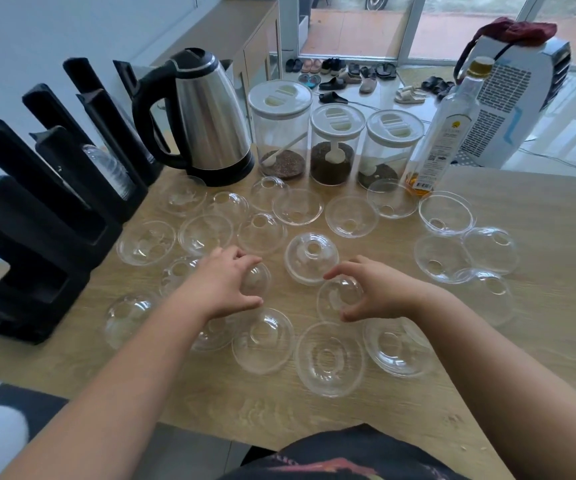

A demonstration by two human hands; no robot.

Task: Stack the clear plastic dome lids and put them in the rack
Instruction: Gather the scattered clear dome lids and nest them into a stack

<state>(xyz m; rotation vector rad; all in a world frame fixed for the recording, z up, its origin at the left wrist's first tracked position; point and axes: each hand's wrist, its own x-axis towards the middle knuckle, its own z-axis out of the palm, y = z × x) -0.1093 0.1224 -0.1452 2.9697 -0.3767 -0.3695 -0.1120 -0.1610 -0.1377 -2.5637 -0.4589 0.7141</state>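
Observation:
Several clear plastic dome lids lie scattered over the wooden table (539, 209), some dome-up, some dome-down. My left hand (222, 282) curls around one dome lid (257, 280) just left of centre. Thumb and fingers of my right hand (369, 287) close on another dome lid (340, 296). Between and beyond the hands sits a dome-up lid (310, 258). The black slotted rack (47, 216) stands along the table's left edge, and a stack of clear lids (109, 169) rests in one of its slots.
A steel electric kettle (206, 119) stands at the back left. Three clear jars with white lids (335, 143) and a glass bottle (446, 133) line the back edge. More lids (329, 358) lie near the front edge, close to my body.

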